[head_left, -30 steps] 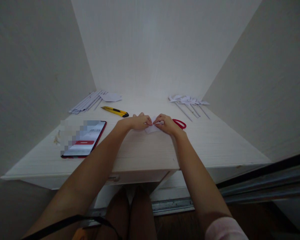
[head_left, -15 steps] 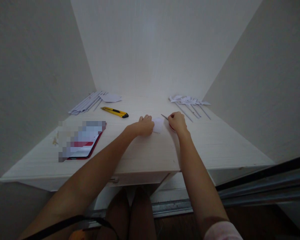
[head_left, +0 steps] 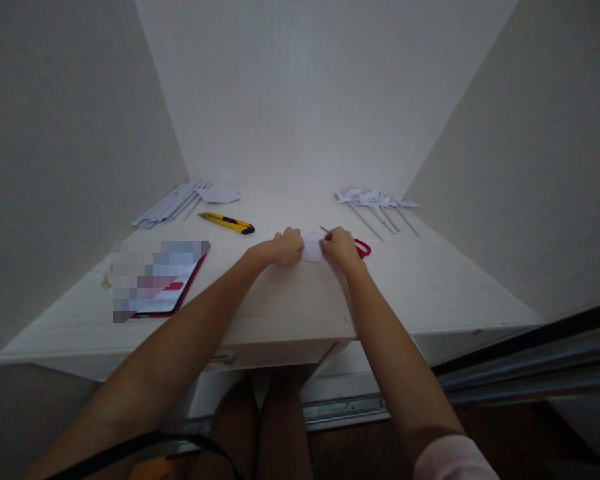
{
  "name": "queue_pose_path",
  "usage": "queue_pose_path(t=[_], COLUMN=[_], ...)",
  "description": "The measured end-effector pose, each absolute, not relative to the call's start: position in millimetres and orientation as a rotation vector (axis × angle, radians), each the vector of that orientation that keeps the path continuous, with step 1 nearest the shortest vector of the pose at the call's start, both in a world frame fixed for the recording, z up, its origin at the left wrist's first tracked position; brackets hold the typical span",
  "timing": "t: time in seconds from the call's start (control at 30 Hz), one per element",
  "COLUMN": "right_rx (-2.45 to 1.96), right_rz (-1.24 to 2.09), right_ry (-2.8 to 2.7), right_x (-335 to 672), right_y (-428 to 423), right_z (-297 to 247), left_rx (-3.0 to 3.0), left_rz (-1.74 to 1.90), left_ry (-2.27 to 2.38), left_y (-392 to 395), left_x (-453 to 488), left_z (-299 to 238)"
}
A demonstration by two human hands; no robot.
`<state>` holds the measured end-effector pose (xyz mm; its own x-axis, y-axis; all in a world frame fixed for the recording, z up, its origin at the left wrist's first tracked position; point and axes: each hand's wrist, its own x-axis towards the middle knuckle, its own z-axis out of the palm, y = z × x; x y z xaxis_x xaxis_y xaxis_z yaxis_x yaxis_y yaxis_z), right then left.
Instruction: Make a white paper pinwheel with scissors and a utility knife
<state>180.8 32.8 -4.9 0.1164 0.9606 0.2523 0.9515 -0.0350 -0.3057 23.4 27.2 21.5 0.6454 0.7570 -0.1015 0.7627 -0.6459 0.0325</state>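
- The left hand (head_left: 285, 246) rests on the white desk (head_left: 290, 300) near its middle, fingers curled and pinching the left edge of a small piece of white paper (head_left: 312, 247).
- The paper lies between the 2 hands, slightly raised off the desk at its far side, and touches both.
- The right hand (head_left: 339, 247) is closed around red-handled scissors (head_left: 362, 248); a thin grey blade tip pokes out at 11 o'clock from the knuckles, and a red loop shows at 3 o'clock from the hand.
- The right fingertips meet the right edge of the paper; whether the blades are open or shut cannot be told.
- A yellow and black utility knife (head_left: 229, 223) lies at 10 o'clock from the left hand, well apart from it, its dark end pointing toward the hands.
- A bundle of thin white paper sticks (head_left: 167, 207) lies at the far left of the desk, with a flat white paper sheet (head_left: 219, 195) just beside their far end.
- A red-edged phone (head_left: 161, 280) lies at 8 o'clock from the left hand, near the front left of the desk; its screen is blurred.
- A group of white paper pinwheels on sticks (head_left: 377, 203) lies at 1 o'clock from the right hand, near the right wall.
- Both forearms stretch out from the lower edge of the view, and a pink sleeve (head_left: 450, 460) covers the right upper arm.
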Motion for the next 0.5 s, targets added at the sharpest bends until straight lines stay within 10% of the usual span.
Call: queue_pose_path(t=[0.5], right_rx=[-1.85], right_rz=[0.134], right_ry=[-1.819], right_x=[177.3], right_y=[34.0], right_z=[-3.9], left_rx=[2.745], left_rz=[-0.08], left_ry=[1.246], left_y=[30.8], left_x=[14.0], left_z=[21.4])
